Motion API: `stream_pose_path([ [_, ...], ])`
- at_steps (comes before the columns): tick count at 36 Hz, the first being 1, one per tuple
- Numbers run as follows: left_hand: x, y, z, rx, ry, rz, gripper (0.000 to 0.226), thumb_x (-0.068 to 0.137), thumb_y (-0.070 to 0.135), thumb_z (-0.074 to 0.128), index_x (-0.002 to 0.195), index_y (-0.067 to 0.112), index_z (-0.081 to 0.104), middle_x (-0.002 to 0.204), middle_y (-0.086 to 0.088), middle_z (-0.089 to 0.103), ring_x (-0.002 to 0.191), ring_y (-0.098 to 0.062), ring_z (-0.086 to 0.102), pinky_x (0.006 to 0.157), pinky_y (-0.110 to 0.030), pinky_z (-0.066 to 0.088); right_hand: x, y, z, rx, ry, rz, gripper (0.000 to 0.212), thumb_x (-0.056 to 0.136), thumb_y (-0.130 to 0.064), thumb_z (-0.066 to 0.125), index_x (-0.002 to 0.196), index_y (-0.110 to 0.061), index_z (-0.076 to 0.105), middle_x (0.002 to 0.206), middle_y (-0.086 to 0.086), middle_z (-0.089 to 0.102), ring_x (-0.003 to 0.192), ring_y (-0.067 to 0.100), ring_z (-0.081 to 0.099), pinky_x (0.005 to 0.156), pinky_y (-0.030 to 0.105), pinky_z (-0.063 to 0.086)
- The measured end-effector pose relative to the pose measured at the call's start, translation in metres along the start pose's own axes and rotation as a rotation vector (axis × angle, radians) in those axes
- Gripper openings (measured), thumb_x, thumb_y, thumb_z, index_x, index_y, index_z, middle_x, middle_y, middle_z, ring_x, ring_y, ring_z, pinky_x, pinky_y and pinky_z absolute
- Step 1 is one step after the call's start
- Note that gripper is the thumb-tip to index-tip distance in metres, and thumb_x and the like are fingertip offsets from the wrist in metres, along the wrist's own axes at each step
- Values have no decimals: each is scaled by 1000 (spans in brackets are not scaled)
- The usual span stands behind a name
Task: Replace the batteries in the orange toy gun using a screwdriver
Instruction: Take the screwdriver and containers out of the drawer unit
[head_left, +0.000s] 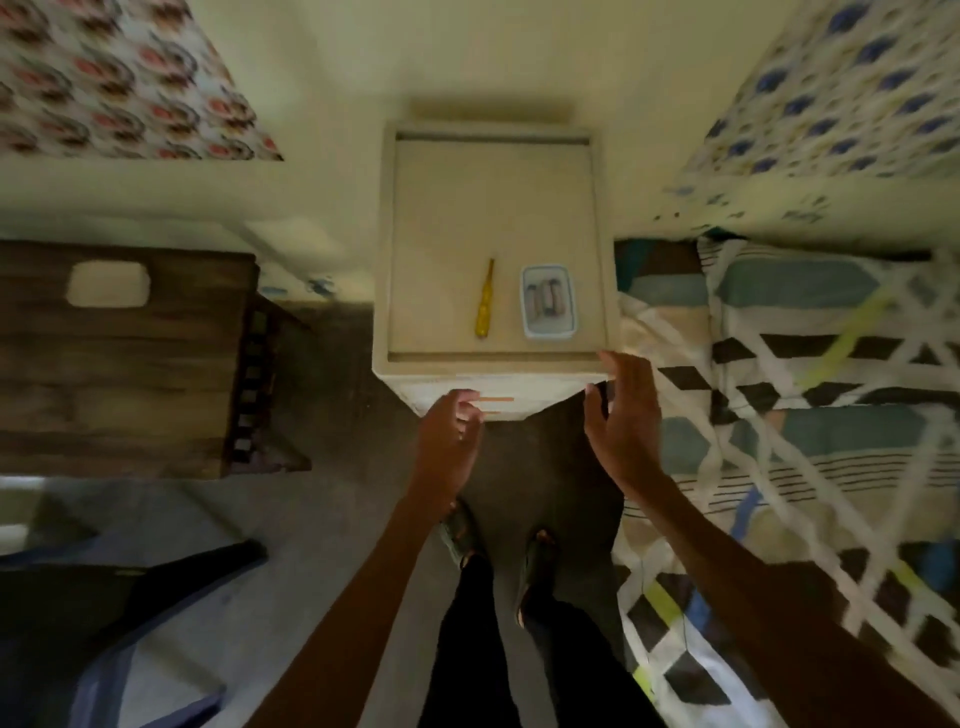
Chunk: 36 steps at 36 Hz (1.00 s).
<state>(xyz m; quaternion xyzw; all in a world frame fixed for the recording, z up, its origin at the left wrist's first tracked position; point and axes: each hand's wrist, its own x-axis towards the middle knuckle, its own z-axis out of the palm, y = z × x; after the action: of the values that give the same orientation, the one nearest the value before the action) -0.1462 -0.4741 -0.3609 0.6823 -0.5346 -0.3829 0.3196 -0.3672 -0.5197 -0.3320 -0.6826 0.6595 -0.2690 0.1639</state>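
Shows right hand (621, 415) spread and empty at the bedside table's (493, 208) front corner, left hand (451, 441) loosely curled at the drawer front (530, 397), grip unclear. Finds no orange toy gun in view, only screwdriver (484, 304) and battery tub (549, 302) near the front edge. Risks jolting the top with a hard drawer pull, probably rolling the screwdriver off.

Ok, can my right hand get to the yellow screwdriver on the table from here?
Probably yes. The right hand is open and empty at the front edge of the table; the screwdriver lies uncovered on top, and the clear box sits beside it, not over it.
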Motion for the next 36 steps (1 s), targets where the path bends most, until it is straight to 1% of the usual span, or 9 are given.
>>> stream_pose_path([
  [2, 5, 28, -16, -12, 102, 23, 17, 94, 20, 60, 108, 12, 63, 99, 4, 66, 84, -7, 64, 70, -8, 50, 9, -16, -17, 95, -5, 163, 32, 95, -23, 58, 124, -13, 54, 122, 6, 59, 109, 15, 58, 92, 24, 49],
  [7, 35, 65, -28, 60, 147, 28, 14, 90, 12, 60, 102, 7, 65, 94, -1, 68, 80, -10, 62, 68, -3, 42, 41, -27, -17, 116, -238, 336, 20, 95, -18, 57, 106, -3, 65, 106, 12, 68, 102, 22, 63, 84, 8, 32],
  [11, 66, 77, -22, 162, 151, -51, 11, 89, 13, 57, 96, 10, 64, 89, -2, 66, 81, -14, 62, 69, -13, 44, 66, -27, -13, 193, -274, 538, 12, 88, -24, 55, 90, -26, 66, 95, 4, 71, 92, 23, 67, 87, 33, 54],
  [15, 89, 84, -13, 301, 159, -179, 18, 91, 24, 58, 103, 12, 57, 99, -5, 60, 87, -20, 60, 75, -29, 47, 83, -34, -14, 327, -265, 594, 18, 89, -30, 58, 99, -15, 62, 91, 9, 71, 80, 22, 70, 77, 35, 58],
  [18, 97, 87, -9, 341, 136, -207, 30, 89, 29, 62, 109, 9, 52, 106, -9, 55, 90, -25, 58, 74, -31, 44, 90, -40, -14, 406, -313, 596, 21, 90, -28, 63, 99, -10, 60, 90, 10, 71, 65, 11, 69, 62, 26, 58],
  [22, 109, 87, -2, 378, 120, -209, 31, 89, 30, 63, 107, 7, 53, 101, -8, 57, 89, -24, 58, 74, -30, 45, 100, -40, -14, 444, -388, 557, 17, 92, -19, 65, 96, -5, 55, 75, 0, 61, 46, -11, 58, 45, 4, 41],
  [28, 115, 81, -6, 267, 169, -312, 20, 90, 29, 63, 93, 9, 62, 87, -2, 63, 80, -16, 60, 71, -23, 41, 109, -41, -11, 453, -418, 568, 19, 91, -17, 65, 99, -1, 57, 83, 12, 69, 49, -3, 63, 47, 9, 48],
  [31, 106, 81, -24, 141, 186, -389, 19, 87, 28, 66, 92, 10, 65, 84, 3, 61, 80, -13, 58, 71, -19, 37, 111, -51, -10, 414, -421, 541, 20, 92, -21, 64, 98, -4, 56, 79, 6, 69, 48, -3, 62, 46, 7, 45],
  [36, 72, 63, -82, -77, 276, -492, 18, 80, 32, 74, 86, 16, 69, 77, 2, 70, 75, -12, 66, 76, -27, 51, 108, -99, 3, 345, -511, 386, 19, 91, -25, 66, 92, -10, 55, 74, 2, 69, 47, -10, 59, 48, 6, 46],
])
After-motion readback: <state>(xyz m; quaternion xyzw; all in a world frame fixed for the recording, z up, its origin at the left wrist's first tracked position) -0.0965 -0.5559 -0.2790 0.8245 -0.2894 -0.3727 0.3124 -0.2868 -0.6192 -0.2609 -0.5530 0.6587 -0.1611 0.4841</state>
